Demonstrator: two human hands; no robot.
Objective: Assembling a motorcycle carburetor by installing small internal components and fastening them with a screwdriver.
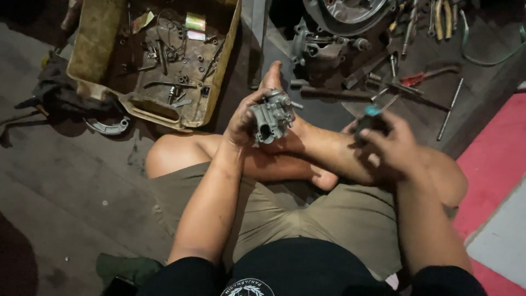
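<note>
A grey metal carburettor is gripped in the left hand, the fingers wrapped round its near side so that the body is held up above the crossed bare legs. A small dark part with a teal tip is grasped by the right hand, which is blurred; the fingers are seen to be curled round the part, but its exact shape cannot be told. The two hands are kept apart, with a bare foot lying between and just beyond them.

Beyond the left hand, a battered yellow metal tray is set on the floor, filled with bolts, washers, springs and other small bits. A curved brake shoe is laid on the floor beside the tray's near corner, left of the left hand. Beyond the right hand, part of an engine casing is seen, and around it loose tools are scattered: a red-handled tool, thin steel rods and a dark bar. To the right of the right hand, a red strip of floor is met by a pale one.
</note>
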